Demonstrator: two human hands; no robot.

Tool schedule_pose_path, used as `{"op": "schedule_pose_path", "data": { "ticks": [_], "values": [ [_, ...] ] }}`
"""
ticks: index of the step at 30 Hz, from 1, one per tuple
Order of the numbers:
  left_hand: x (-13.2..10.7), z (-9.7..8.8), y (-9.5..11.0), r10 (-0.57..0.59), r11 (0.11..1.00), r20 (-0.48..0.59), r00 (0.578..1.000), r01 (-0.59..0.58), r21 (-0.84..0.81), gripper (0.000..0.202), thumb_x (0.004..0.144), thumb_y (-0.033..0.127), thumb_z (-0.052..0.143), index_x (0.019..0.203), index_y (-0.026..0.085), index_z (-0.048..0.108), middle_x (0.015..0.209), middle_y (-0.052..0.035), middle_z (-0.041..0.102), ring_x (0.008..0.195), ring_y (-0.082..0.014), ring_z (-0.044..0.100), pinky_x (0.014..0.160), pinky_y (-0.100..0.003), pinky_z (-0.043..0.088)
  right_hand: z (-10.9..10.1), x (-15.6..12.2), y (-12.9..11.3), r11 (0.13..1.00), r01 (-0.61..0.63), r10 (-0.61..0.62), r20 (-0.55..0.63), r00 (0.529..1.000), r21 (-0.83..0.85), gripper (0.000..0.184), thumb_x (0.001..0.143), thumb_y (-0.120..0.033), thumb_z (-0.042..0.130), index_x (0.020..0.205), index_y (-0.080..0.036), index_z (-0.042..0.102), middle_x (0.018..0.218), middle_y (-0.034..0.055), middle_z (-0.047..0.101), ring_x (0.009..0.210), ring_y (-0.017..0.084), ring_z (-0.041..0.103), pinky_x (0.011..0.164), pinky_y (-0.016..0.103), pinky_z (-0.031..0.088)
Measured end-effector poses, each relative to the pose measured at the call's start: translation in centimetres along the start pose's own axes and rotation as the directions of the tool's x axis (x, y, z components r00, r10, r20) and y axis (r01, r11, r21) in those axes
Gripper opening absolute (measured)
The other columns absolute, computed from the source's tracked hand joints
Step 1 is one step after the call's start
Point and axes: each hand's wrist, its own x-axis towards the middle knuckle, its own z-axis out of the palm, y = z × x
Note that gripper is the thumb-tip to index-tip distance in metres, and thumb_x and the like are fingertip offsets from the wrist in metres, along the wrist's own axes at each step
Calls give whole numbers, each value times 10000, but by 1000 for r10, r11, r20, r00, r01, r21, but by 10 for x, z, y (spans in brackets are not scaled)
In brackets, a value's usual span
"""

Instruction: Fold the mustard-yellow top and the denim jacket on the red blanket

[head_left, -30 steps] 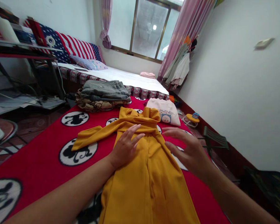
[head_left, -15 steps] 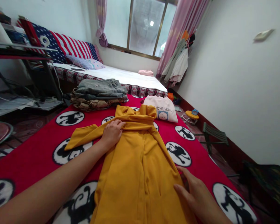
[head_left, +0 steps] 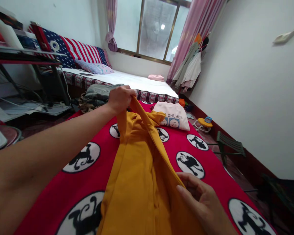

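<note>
Head view, left to right: the left hand [head_left: 121,99] is clamped in a fist on the upper end of a mustard-yellow garment [head_left: 137,169], holding that end up above a red monkey-print blanket [head_left: 220,182] and in front of folded jeans [head_left: 98,93], while the right hand [head_left: 201,202], nearer the person, pinches the garment's right edge. The garment's long axis runs far-to-near along the blanket's middle, its raised end hanging in a narrow fold, with a printed white T-shirt [head_left: 172,117] beyond it to the right.

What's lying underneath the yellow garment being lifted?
Under the yellow garment is a red blanket with white circles holding black monkey figures. Whatever lies beneath the cloth's middle is covered, so the blanket there can't be seen.
</note>
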Motion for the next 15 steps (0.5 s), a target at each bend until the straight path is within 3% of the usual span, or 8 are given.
{"op": "schedule_pose_path", "data": {
  "ticks": [3,6,8,10,12,15],
  "values": [
    [-1,0,-19,-48,999,7,999,48,25,363,952,154,373,1125,161,693,1067,-27,607,992,-205,578,900,-352,441,22,-2,-4,997,74,-68,156,985,-33,519,799,-493,654,1224,-195,636,920,94,711,789,215,673,692,314,550],
    [-24,17,-37,-74,996,72,995,70,58,320,874,76,447,964,146,747,1047,-72,617,1054,-258,547,909,-399,455,31,12,-5,983,152,-116,293,949,-105,397,772,-414,699,1109,-206,700,918,75,720,771,195,669,665,284,533],
    [-45,33,-39,-85,994,102,991,77,77,274,810,46,508,868,139,759,1102,-101,619,1109,-292,518,933,-430,454,26,38,-6,972,181,-145,228,963,-148,287,791,-400,680,980,-191,728,875,68,723,738,182,664,642,273,524],
    [-68,50,-26,-79,997,99,992,76,32,236,805,76,542,860,155,758,1184,-113,607,1144,-299,511,971,-449,447,16,76,-8,969,199,-188,88,978,-148,290,798,-414,656,941,-168,714,836,65,716,669,167,653,604,273,524],
    [-90,63,-2,-15,990,85,996,27,-137,207,848,156,552,910,185,747,1241,-103,593,1181,-276,512,1022,-439,433,5,122,-12,967,226,-234,-59,970,-114,327,780,-419,651,965,-151,681,865,71,709,623,156,648,561,268,523],
    [-121,75,42,156,900,84,984,-106,-424,234,885,281,567,1055,207,709,1307,-94,572,1233,-241,509,1092,-412,393,-8,192,-18,959,270,-283,-252,925,-86,440,752,-371,635,1128,-145,598,923,72,688,605,157,661,487,246,505]
  ]
}}
